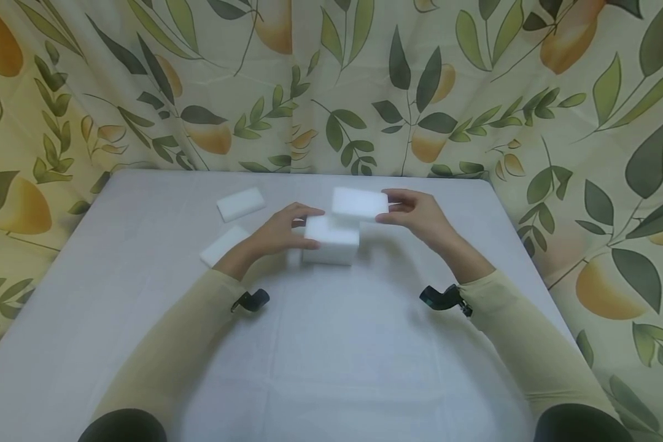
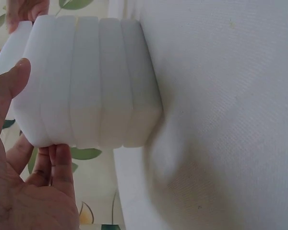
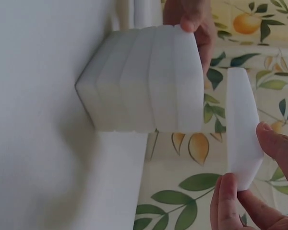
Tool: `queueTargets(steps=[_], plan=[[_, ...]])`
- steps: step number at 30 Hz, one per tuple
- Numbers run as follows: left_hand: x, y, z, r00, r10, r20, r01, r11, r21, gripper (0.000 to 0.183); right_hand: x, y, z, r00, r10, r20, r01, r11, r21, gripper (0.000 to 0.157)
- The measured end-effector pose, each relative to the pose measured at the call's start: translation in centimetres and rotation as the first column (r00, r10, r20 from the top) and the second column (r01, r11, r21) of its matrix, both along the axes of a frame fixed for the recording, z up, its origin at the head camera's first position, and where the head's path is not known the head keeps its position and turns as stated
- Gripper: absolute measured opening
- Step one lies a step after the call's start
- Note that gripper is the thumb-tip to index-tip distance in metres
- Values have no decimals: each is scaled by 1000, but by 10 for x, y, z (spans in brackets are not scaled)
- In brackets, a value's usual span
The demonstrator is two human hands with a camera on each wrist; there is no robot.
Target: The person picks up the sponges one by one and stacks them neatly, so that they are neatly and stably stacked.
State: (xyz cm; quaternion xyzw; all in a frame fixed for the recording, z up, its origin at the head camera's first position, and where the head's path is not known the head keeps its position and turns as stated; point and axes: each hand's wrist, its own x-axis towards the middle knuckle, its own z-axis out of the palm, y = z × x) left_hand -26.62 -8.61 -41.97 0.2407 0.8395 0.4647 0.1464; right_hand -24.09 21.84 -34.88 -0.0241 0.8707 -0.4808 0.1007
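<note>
A stack of several white sponges (image 1: 331,248) stands on the table, its layers plain in the left wrist view, where the stack (image 2: 86,86) appears sideways. My left hand (image 1: 273,232) grips the upper part of this stack, thumb on the near side and fingers on the far side. My right hand (image 1: 417,215) pinches another white sponge (image 1: 359,203) by its right end, thumb at the near edge. That held sponge (image 3: 242,124) is flat and is raised above the stack; a gap separates the two in the right wrist view.
Two more white sponges lie to the left: a farther sponge (image 1: 240,204) and a nearer sponge (image 1: 221,247) partly hidden by the left wrist. A white cloth covers the table (image 1: 353,356). Behind and beside it hangs a curtain (image 1: 364,92) with leaves and fruit.
</note>
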Motion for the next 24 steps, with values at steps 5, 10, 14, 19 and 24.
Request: queueTargets(steps=[5,10,14,19,24], plan=[[0,1,-1,1000,23,5,-23,1000,-7,73,2,-5,-2,1000,19,0,-19,1000,-5,71],[0,1,-3,999,37,2,-37,999,-6,74,4,-11,-3,1000,29,4,-29,1000,-1,72],[1,2,-4,998,55,2,-55,998,-6,75,5,-15,-4,999,34,9,-34,999,-3,72],[2,2,-4,997,73,6,-73,997,-16,77,7,-20,-8,999,34,9,-34,999,5,72],[4,3,-4,997,78,10,-78,997,-15,79,10,-24,-11,1000,17,15,-17,1000,10,72]])
